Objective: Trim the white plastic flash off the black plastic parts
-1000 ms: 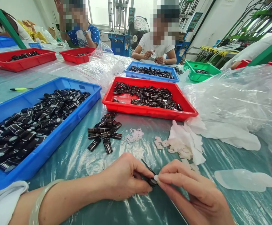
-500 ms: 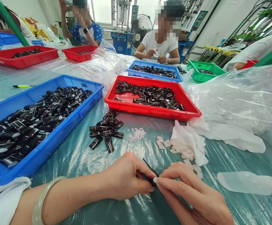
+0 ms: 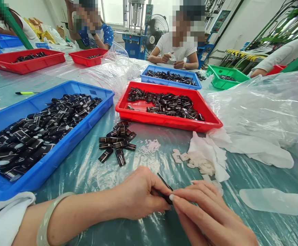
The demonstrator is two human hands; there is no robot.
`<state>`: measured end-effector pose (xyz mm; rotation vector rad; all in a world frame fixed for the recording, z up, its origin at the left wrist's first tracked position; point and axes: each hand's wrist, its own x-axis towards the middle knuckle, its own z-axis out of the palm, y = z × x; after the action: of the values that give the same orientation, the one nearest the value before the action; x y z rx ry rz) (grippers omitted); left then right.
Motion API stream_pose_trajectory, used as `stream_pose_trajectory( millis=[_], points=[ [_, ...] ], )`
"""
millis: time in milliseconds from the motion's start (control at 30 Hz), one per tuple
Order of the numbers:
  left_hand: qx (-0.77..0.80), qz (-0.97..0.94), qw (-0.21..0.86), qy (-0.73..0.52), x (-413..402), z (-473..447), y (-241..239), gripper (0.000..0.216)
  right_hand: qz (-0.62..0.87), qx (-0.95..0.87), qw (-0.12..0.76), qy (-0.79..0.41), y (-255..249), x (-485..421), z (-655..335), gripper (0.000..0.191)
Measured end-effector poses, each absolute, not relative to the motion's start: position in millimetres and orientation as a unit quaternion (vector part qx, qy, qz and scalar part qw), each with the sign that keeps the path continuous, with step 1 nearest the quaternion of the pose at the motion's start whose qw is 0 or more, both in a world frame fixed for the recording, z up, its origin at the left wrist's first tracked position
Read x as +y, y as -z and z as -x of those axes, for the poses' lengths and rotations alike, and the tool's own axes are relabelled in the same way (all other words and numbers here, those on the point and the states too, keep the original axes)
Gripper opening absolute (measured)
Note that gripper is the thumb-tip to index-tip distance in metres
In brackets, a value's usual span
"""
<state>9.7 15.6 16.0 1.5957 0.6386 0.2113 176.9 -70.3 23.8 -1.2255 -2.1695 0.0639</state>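
Note:
My left hand [image 3: 145, 194] is closed around a small flat black part [image 3: 165, 182], its edge sticking up between thumb and fingers. My right hand [image 3: 210, 212] meets it at the near end, thumb and fingertips pinched together. A small white spot shows at those fingertips; whether it is a nail or a little piece I cannot tell. Beyond my hands lies a loose pile of black parts with silvery lines [image 3: 116, 141]. Beside it are small pinkish-white scraps [image 3: 150, 147]. Pale flat pieces [image 3: 202, 165] lie by a crumpled white sheet [image 3: 209, 148].
A blue tray [image 3: 87, 136] heaped with black parts stands at left, a red tray [image 3: 169, 123] ahead. A translucent bottle [image 3: 269, 201] lies at right below clear plastic sheeting [image 3: 267, 109]. Across the table sits a person in white [image 3: 176, 46]; more people and trays are behind.
My right hand's fingers have shifted slightly and stretched a little straighter at the black part. My left hand keeps its hold. The whole view has moved very slightly.

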Motion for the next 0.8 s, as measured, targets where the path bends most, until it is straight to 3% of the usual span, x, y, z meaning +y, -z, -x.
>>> stream_pose_trajectory(
  millis=[800],
  points=[
    [0.283,-0.710,0.638,-0.094,16.3,-10.4,-17.3,0.022,0.448,-0.845,0.294,-0.005,-12.9,-79.9,-188.7,0.031]
  ],
)
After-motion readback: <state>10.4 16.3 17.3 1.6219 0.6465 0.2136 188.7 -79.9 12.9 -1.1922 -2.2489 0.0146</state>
